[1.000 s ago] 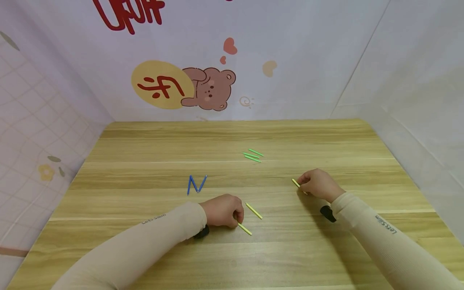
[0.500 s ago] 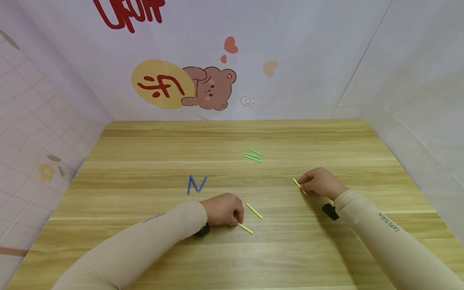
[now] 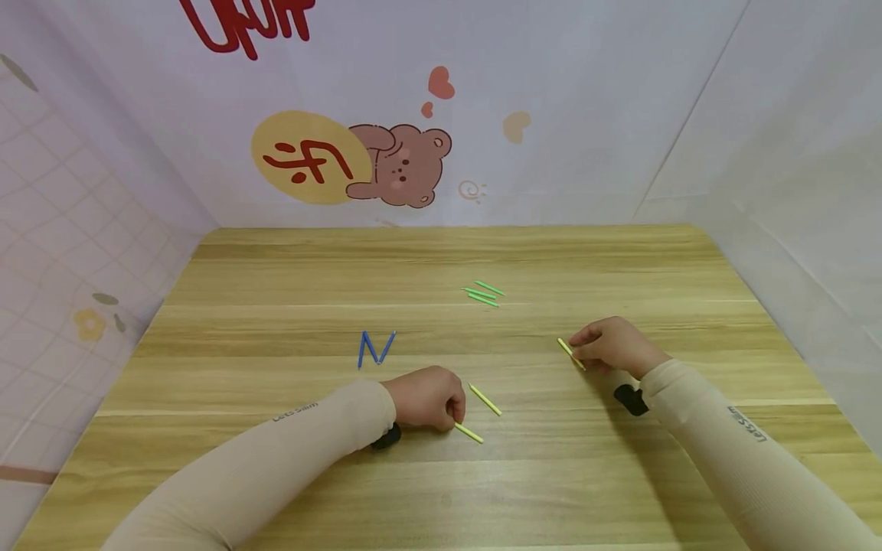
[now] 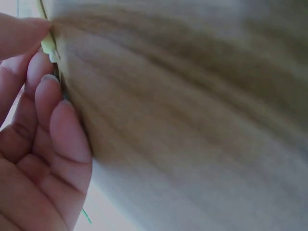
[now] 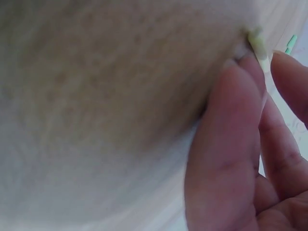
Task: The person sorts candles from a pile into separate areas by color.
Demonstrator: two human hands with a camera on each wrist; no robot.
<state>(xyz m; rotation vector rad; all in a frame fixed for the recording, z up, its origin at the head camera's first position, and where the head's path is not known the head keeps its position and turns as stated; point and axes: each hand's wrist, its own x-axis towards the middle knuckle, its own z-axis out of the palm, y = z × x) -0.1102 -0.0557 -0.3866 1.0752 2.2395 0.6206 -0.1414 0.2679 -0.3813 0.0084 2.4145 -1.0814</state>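
Note:
In the head view my left hand (image 3: 427, 398) pinches the far end of a thin yellow stick (image 3: 470, 433) lying on the table. The left wrist view shows the thumb against that stick (image 4: 48, 44), the other fingers curled below. A second yellow stick (image 3: 485, 399) lies just beyond, untouched. Over to the right, my right hand (image 3: 620, 348) is at a third yellow stick (image 3: 563, 346), which lies slanted on the wood. The right wrist view has this stick (image 5: 258, 43) beside a fingertip, with a small gap to the thumb (image 5: 288, 79).
Three blue sticks (image 3: 370, 346) form an N on the wooden table (image 3: 289, 283), left of centre. Farther back lie three green sticks (image 3: 482, 294), close together and slanted. Pale walls with printed drawings stand behind the table and at both sides.
My right hand has shifted slightly right and away from its yellow stick, so more of the stick shows. The left hand stays nearly still. The head view has drifted a little.

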